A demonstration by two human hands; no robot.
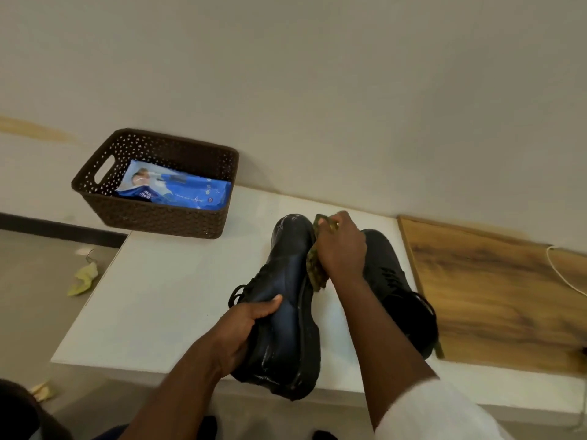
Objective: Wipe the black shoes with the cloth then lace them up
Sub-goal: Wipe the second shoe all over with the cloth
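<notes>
From the head camera I am looking down at a white table (165,300) set against a pale wall. My left hand (244,331) is closing around the ankle end of a black shoe (286,281), thumb lying across its upper side, and is tipping it onto its side so the sole edge is facing right and the toe is pointing away from me. The heel end is hanging just past the near table edge. My right hand (341,249) is gripping a bunched olive-green cloth (314,268) and is pressing it against the shoe near the toe and sole edge. The leather is showing wet, shiny streaks. A second black shoe (400,287) is standing just beside it on the right, partly hidden by my right forearm, its laces loose. At the far left corner a brown basket (152,217) is holding a blue packet (178,188). A wooden board (495,300) is lying to the right, and a yellowish rag (83,278) is lying on the floor at left.
</notes>
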